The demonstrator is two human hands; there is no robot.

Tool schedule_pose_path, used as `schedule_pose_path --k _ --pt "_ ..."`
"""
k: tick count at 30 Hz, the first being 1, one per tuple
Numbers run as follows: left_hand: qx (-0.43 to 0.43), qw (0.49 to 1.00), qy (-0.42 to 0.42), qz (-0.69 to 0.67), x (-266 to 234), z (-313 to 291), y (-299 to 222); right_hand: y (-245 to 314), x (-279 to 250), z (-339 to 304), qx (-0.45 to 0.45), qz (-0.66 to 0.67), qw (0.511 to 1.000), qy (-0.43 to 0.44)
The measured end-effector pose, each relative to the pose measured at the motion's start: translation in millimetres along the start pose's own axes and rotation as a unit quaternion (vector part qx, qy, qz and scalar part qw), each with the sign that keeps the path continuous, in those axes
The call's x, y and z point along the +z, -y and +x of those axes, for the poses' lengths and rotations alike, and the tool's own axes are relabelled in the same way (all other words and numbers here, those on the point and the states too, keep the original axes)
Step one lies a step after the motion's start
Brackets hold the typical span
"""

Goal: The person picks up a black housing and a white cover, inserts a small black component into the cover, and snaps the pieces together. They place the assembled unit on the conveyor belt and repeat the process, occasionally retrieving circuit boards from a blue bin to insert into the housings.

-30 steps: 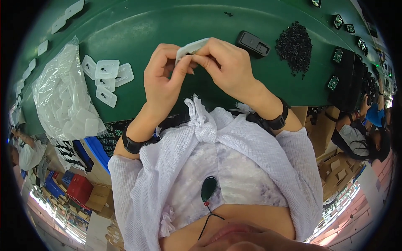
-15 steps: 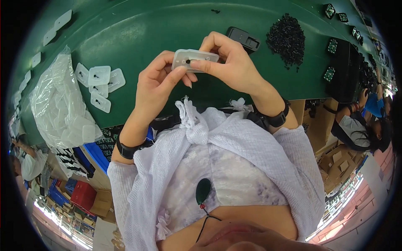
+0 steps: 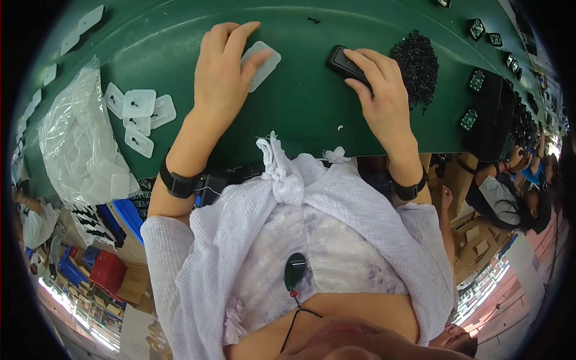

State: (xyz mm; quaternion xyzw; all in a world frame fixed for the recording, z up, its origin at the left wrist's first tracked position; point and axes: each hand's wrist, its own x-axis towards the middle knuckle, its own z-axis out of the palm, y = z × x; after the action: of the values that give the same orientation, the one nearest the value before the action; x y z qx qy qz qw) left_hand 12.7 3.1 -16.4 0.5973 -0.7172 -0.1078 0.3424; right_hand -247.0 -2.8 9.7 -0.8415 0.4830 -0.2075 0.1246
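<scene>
My left hand (image 3: pixel 223 78) hovers at a translucent white plastic plate (image 3: pixel 264 67) on the green table. Its fingers are stretched out and apart, and the thumb lies across the plate's face. A black oblong case (image 3: pixel 343 60) sits to the right, with my right hand (image 3: pixel 384 90) closed round its right end, thumb on the near side and fingers on top. The palm hides part of this case. Just beyond that hand spreads a heap of small black parts (image 3: pixel 418 60). Several similar plates (image 3: pixel 139 103) with small black pieces on them lie at the left.
A clear plastic bag (image 3: pixel 81 144) full of white plates rests at the table's left. More plates (image 3: pixel 90 19) line the far left edge. Green circuit boards (image 3: pixel 469 120) stand by a black box (image 3: pixel 495 102) at the right. A small white scrap (image 3: pixel 340 128) lies near the front edge.
My hands have moved apart. The plate held between them now lies under my left thumb, farther forward on the table. My right hand has moved right and taken hold of the black case.
</scene>
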Motion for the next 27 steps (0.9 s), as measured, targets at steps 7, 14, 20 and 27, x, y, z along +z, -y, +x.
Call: schedule_pose_path --k 7,14,20,27 --pt "0.089 0.995 0.053 0.002 -13.0 -34.8 6.9 21.3 3.1 18.3 -0.002 0.165 0.986 -0.022" --pt "-0.056 0.976 0.020 -0.211 -21.8 -43.9 8.0 54.7 35.6 49.1 -0.152 0.163 0.975 0.012" --pt "-0.029 0.980 0.032 -0.195 -26.8 -50.5 17.2 63.7 46.0 53.9 -0.187 0.137 0.971 0.049" --pt "0.062 0.995 0.079 0.022 -33.6 -50.9 12.2 60.4 60.0 46.2 -0.184 0.107 0.977 0.014"
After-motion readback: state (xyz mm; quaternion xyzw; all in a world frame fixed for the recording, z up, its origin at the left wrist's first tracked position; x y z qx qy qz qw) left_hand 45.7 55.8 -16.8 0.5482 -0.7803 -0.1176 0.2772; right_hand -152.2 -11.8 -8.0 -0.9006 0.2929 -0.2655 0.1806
